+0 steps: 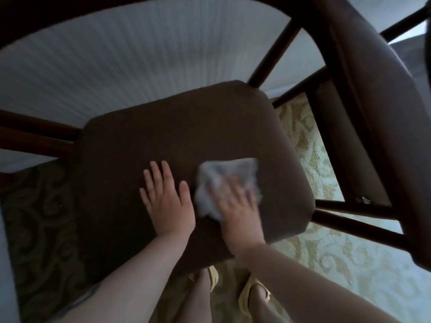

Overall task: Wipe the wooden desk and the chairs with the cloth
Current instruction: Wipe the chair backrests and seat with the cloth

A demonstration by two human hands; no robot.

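On the chair seat (177,136), the left hand (166,201) lies flat, fingers straight — the right hand (238,213), blurred, presses the cloth (224,178), fingers spread.

Both bare forearms reach forward from the near edge, side by side. The left hand (166,201) lies flat, palm down, with fingers straight, held together and pointing to the far side, the thumb spread a little to the right. The right hand (238,206) sits just to its right, also palm down, its outline blurred; its fingers look extended and spread, pressing downward rather than curling into a grip. The two hands are close together, the left thumb nearly meeting the right hand's side. Below the arms, both legs and sandalled feet show.
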